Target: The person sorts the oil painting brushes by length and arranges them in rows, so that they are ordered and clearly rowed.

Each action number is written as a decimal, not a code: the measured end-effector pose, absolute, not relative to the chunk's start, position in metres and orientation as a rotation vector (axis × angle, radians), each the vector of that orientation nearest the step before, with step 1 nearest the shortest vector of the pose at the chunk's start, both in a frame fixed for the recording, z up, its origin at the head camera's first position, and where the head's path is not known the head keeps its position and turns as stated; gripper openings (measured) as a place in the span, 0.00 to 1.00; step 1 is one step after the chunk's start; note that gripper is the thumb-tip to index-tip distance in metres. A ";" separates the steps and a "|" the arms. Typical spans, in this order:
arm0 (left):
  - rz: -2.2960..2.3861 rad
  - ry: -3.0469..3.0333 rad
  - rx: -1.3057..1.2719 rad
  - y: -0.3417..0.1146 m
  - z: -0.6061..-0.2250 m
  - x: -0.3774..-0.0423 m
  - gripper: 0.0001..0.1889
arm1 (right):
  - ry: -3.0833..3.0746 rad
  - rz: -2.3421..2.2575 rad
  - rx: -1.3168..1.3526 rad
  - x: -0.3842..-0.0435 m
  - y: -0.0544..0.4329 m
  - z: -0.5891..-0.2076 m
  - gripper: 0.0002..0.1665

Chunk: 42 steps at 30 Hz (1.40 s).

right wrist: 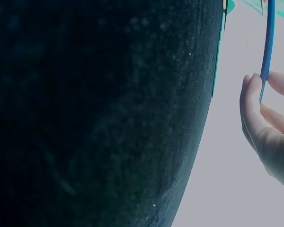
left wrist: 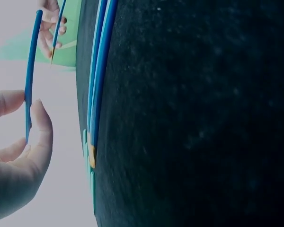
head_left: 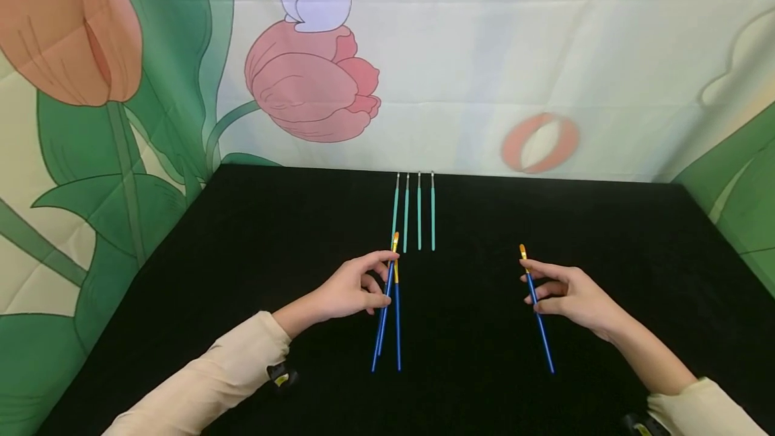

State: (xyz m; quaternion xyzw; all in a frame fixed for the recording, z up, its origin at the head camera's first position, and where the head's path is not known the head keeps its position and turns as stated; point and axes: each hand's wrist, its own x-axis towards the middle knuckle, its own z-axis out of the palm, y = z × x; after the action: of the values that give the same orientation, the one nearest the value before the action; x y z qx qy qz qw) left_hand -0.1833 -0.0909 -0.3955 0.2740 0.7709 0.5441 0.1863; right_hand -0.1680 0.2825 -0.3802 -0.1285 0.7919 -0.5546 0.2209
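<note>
My left hand pinches a slim blue paintbrush between thumb and fingers, its orange bristles pointing away from me. Below it, two more blue paintbrushes lie close together on the black table, partly hidden by the hand in the head view. Over on the right, my right hand holds another blue paintbrush by thumb and fingertips. That brush leans slightly, with its gold ferrule and orange tip toward the back and its handle end toward me.
Several thin teal-handled brushes lie side by side at the back middle of the black table, tips toward the rear edge. A printed cloth with flowers and a rabbit hangs behind the table and along its sides.
</note>
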 end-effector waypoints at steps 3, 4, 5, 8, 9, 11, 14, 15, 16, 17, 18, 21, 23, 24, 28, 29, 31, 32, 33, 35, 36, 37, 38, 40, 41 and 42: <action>1.513 2.172 0.799 -0.086 -0.397 -0.183 0.32 | 2.185 -1.538 -0.360 -0.168 0.282 -0.381 0.42; 1.503 2.175 0.802 -0.085 -0.397 -0.183 0.32 | 2.183 -1.538 -0.364 -0.169 0.282 -0.382 0.42; 1.495 2.175 0.803 -0.083 -0.397 -0.184 0.32 | 2.181 -1.539 -0.367 -0.169 0.282 -0.382 0.42; 1.466 2.181 0.790 -0.079 -0.399 -0.184 0.32 | 2.178 -1.542 -0.373 -0.170 0.282 -0.383 0.42; 1.457 2.184 0.786 -0.077 -0.399 -0.185 0.32 | 2.181 -1.541 -0.375 -0.170 0.282 -0.383 0.42; 1.445 2.184 0.780 -0.075 -0.400 -0.185 0.32 | 2.185 -1.540 -0.375 -0.170 0.282 -0.383 0.42; 1.439 2.187 0.767 -0.072 -0.400 -0.185 0.32 | 2.190 -1.538 -0.374 -0.170 0.281 -0.383 0.42; 1.441 2.184 0.763 -0.071 -0.401 -0.185 0.33 | 2.192 -1.537 -0.374 -0.169 0.281 -0.382 0.42; 1.443 2.184 0.756 -0.070 -0.401 -0.186 0.32 | 2.195 -1.536 -0.375 -0.169 0.281 -0.382 0.42; 1.445 2.182 0.750 -0.070 -0.401 -0.186 0.32 | 2.197 -1.536 -0.376 -0.169 0.281 -0.382 0.42; 1.445 2.180 0.744 -0.069 -0.401 -0.186 0.32 | 2.199 -1.536 -0.380 -0.169 0.281 -0.382 0.42; 1.441 2.173 0.727 -0.066 -0.402 -0.188 0.32 | 2.211 -1.533 -0.390 -0.170 0.280 -0.383 0.41; 1.436 2.170 0.714 -0.064 -0.402 -0.188 0.32 | 2.215 -1.530 -0.392 -0.170 0.279 -0.383 0.41; 1.429 2.175 0.708 -0.063 -0.402 -0.188 0.33 | 2.216 -1.528 -0.392 -0.170 0.279 -0.383 0.41; 1.389 2.212 0.689 -0.058 -0.404 -0.189 0.33 | 2.211 -1.521 -0.388 -0.172 0.276 -0.382 0.41; 1.374 2.223 0.685 -0.057 -0.404 -0.189 0.33 | 2.209 -1.519 -0.390 -0.172 0.276 -0.382 0.41; 1.345 2.244 0.680 -0.055 -0.405 -0.189 0.33 | 2.205 -1.520 -0.398 -0.173 0.274 -0.382 0.41; 1.330 2.254 0.682 -0.054 -0.406 -0.188 0.33 | 2.204 -1.521 -0.403 -0.173 0.274 -0.382 0.41; 1.317 2.263 0.683 -0.053 -0.406 -0.188 0.33 | 2.203 -1.521 -0.409 -0.174 0.273 -0.383 0.41; 1.296 2.274 0.686 -0.052 -0.407 -0.188 0.33 | 2.202 -1.521 -0.412 -0.174 0.272 -0.383 0.40; 1.287 2.278 0.689 -0.051 -0.408 -0.188 0.33 | 2.202 -1.521 -0.413 -0.174 0.271 -0.383 0.40; 1.280 2.280 0.692 -0.051 -0.408 -0.187 0.33 | 2.200 -1.521 -0.411 -0.174 0.271 -0.383 0.40; 1.273 2.282 0.695 -0.051 -0.409 -0.187 0.33 | 2.201 -1.521 -0.412 -0.174 0.270 -0.383 0.40; 1.263 2.282 0.692 -0.050 -0.409 -0.186 0.33 | 2.201 -1.515 -0.423 -0.175 0.268 -0.382 0.40; 1.258 2.284 0.691 -0.049 -0.410 -0.186 0.33 | 2.197 -1.514 -0.429 -0.175 0.267 -0.382 0.41; 1.253 2.287 0.686 -0.048 -0.410 -0.186 0.33 | 2.194 -1.514 -0.434 -0.175 0.266 -0.382 0.41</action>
State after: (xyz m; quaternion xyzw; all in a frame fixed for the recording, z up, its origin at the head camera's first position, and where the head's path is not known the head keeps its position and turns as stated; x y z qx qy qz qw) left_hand -0.1859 -0.0485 -0.4101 0.2482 0.8272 0.4532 0.2209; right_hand -0.1751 0.2657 -0.3821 -0.1569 0.7928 -0.5470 0.2185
